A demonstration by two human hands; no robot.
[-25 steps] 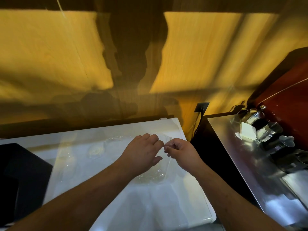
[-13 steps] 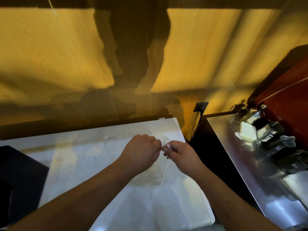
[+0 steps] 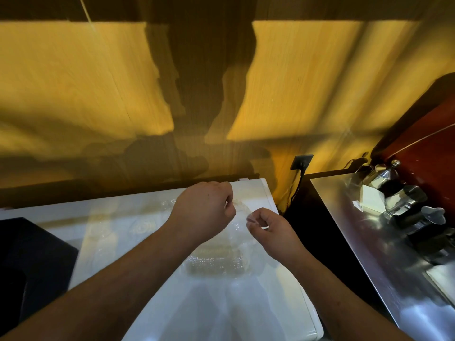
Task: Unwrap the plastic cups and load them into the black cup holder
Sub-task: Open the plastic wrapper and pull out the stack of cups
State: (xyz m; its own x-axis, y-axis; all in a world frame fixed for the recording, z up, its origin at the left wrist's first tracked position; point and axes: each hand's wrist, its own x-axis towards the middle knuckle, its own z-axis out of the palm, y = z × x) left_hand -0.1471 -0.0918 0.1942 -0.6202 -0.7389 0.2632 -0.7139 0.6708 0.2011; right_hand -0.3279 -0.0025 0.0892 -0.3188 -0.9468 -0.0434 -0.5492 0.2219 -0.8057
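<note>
Clear wrapper is pinched by curled fingers of left hand and right hand; cup stack is observed beneath them.

Open white counter in front, wrapped cups mid-surface, wall behind, metal jugs rightward.

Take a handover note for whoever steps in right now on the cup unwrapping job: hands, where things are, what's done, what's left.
Left hand and right hand: each pinches the clear wrap, stretched between them.
Stack of cups: lying on the white surface below the hands, in its sleeve.
Black object at far left: may be the holder, cannot tell.
Done: wrap end gripped.
Left: open the wrap, free the cups, load them.
</note>
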